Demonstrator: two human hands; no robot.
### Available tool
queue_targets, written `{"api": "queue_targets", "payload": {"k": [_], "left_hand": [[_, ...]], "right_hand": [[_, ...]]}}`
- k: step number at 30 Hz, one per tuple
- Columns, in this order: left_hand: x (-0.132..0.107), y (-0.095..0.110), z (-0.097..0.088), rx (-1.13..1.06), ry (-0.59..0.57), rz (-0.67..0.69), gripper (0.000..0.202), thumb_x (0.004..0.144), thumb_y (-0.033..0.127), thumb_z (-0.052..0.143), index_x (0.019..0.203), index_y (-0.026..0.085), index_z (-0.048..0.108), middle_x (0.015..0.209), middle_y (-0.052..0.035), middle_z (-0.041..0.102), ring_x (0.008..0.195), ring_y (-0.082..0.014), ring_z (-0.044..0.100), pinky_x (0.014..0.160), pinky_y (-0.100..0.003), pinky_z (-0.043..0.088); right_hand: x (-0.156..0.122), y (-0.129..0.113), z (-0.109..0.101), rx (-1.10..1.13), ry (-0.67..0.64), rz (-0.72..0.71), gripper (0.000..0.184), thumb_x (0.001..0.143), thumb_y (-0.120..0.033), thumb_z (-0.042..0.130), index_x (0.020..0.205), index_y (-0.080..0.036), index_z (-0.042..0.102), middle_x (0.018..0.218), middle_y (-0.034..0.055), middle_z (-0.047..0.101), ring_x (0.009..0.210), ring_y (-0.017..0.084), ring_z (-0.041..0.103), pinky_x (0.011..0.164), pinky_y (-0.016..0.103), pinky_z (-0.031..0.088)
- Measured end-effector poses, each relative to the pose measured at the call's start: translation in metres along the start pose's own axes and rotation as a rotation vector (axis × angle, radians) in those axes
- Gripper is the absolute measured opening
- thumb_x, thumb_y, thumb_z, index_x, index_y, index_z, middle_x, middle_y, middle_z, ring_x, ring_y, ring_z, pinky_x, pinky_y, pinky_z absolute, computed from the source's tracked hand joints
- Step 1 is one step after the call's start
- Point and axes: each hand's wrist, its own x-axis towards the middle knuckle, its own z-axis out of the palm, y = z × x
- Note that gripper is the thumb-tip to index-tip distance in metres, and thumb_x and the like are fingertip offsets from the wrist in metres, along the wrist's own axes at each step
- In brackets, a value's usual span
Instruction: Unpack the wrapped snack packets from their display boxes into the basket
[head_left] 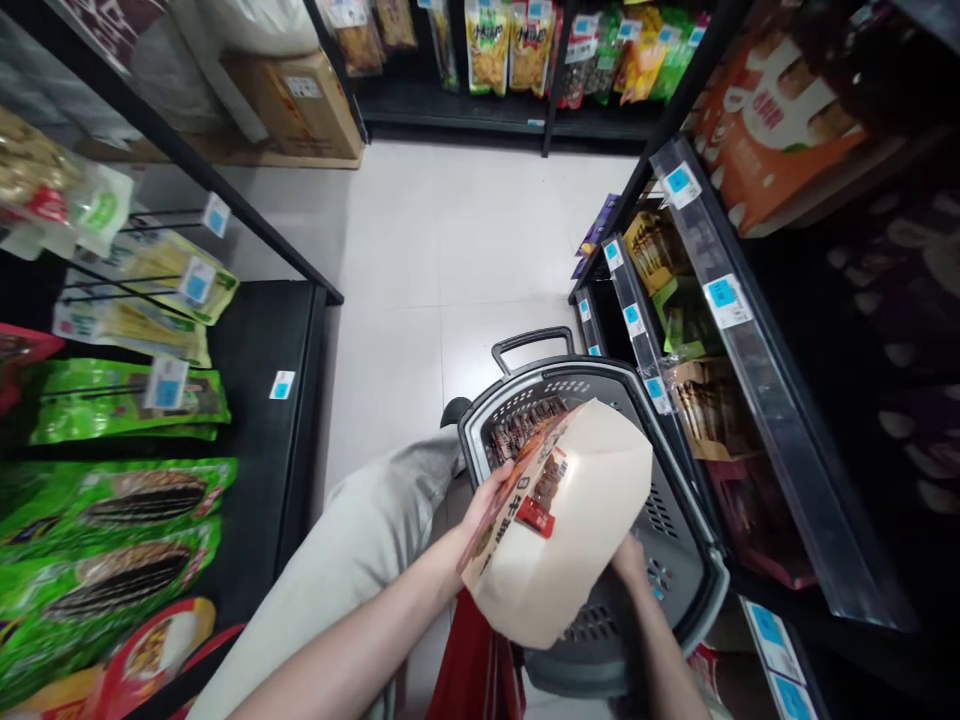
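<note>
A cream-coloured cardboard display box is tilted over the grey shopping basket. My left hand is closed on the box's printed left side. At the opposite side is my right hand, holding the box from beneath, its fingers mostly hidden behind the cardboard. One small red-and-brown snack packet shows against the box's pale inner face. Several dark brown packets lie inside the basket at its far left, partly covered by the box.
Snack shelves stand on both sides: green seed bags on the left, opened snack cartons behind a clear rail on the right. Across the tiled floor is another shelf. A brown carton sits at the back left.
</note>
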Motion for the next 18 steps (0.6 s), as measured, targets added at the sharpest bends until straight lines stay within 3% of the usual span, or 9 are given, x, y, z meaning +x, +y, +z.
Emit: {"api": "queue_targets", "payload": {"k": [2, 5, 7, 9, 11, 13, 15, 18], "left_hand": [[-0.001, -0.001, 0.005, -0.024, -0.042, -0.043, 0.048, 0.084, 0.043, 0.049, 0.109, 0.004, 0.063, 0.088, -0.0129, 0.074, 0.083, -0.0267, 0.069, 0.089, -0.039, 0.047], [-0.001, -0.004, 0.011, -0.052, -0.066, -0.040, 0.048, 0.086, 0.044, 0.047, 0.106, 0.004, 0.064, 0.089, -0.0137, 0.074, 0.080, -0.0242, 0.070, 0.087, -0.036, 0.048], [0.000, -0.005, 0.013, -0.040, -0.056, -0.029, 0.047, 0.087, 0.044, 0.046, 0.104, 0.005, 0.064, 0.089, -0.0136, 0.074, 0.080, -0.0243, 0.070, 0.085, -0.036, 0.049], [0.002, -0.007, 0.014, -0.012, -0.042, -0.034, 0.048, 0.087, 0.045, 0.044, 0.106, 0.005, 0.064, 0.088, -0.0137, 0.074, 0.080, -0.0259, 0.070, 0.083, -0.039, 0.050], [0.003, -0.009, 0.015, 0.003, -0.030, -0.030, 0.047, 0.088, 0.043, 0.043, 0.106, 0.006, 0.064, 0.087, -0.0132, 0.074, 0.079, -0.0258, 0.070, 0.081, -0.038, 0.051], [0.004, -0.012, 0.015, 0.002, -0.022, -0.017, 0.043, 0.089, 0.041, 0.043, 0.101, 0.006, 0.065, 0.085, -0.0122, 0.075, 0.076, -0.0238, 0.070, 0.079, -0.035, 0.052], [0.005, -0.014, 0.015, -0.004, -0.031, -0.005, 0.040, 0.089, 0.038, 0.044, 0.100, 0.006, 0.065, 0.086, -0.0117, 0.075, 0.077, -0.0226, 0.070, 0.079, -0.033, 0.052], [0.006, -0.015, 0.013, -0.011, -0.040, 0.018, 0.038, 0.089, 0.035, 0.045, 0.101, 0.005, 0.065, 0.084, -0.0117, 0.074, 0.078, -0.0212, 0.070, 0.078, -0.030, 0.051]], "right_hand": [[-0.018, 0.006, -0.038, -0.001, 0.012, -0.019, 0.028, 0.079, -0.018, 0.056, 0.105, -0.014, 0.065, 0.087, 0.0080, 0.070, 0.083, 0.022, 0.066, 0.072, 0.029, 0.048], [-0.079, 0.006, -0.112, 0.050, 0.166, -0.015, 0.037, 0.082, -0.041, 0.053, 0.103, -0.014, 0.066, 0.082, 0.0069, 0.071, 0.076, 0.023, 0.065, 0.066, 0.028, 0.048], [-0.132, -0.008, -0.156, 0.172, 0.445, 0.083, 0.042, 0.073, -0.053, 0.061, 0.091, -0.016, 0.069, 0.059, 0.0019, 0.064, 0.051, 0.020, 0.059, 0.046, 0.027, 0.043], [-0.179, -0.037, -0.182, 0.200, 0.826, 0.039, 0.038, 0.074, -0.052, 0.063, 0.090, -0.017, 0.068, 0.059, 0.0009, 0.064, 0.049, 0.017, 0.057, 0.043, 0.025, 0.038], [-0.201, -0.074, -0.186, 0.140, 1.092, -0.251, 0.021, 0.079, -0.037, 0.064, 0.088, -0.018, 0.066, 0.068, 0.0025, 0.067, 0.057, 0.015, 0.059, 0.054, 0.024, 0.043], [-0.197, -0.110, -0.177, -0.100, 1.135, -0.590, 0.008, 0.082, -0.024, 0.062, 0.087, -0.018, 0.064, 0.069, 0.0012, 0.067, 0.059, 0.012, 0.058, 0.058, 0.023, 0.041], [-0.176, -0.137, -0.162, -0.339, 1.080, -0.778, 0.009, 0.085, -0.018, 0.057, 0.088, -0.016, 0.065, 0.067, 0.0013, 0.067, 0.058, 0.012, 0.056, 0.059, 0.025, 0.039], [-0.141, -0.161, -0.145, -0.510, 0.839, -0.803, 0.019, 0.086, -0.017, 0.051, 0.097, -0.014, 0.066, 0.074, 0.0047, 0.069, 0.064, 0.016, 0.058, 0.063, 0.030, 0.037]]}}
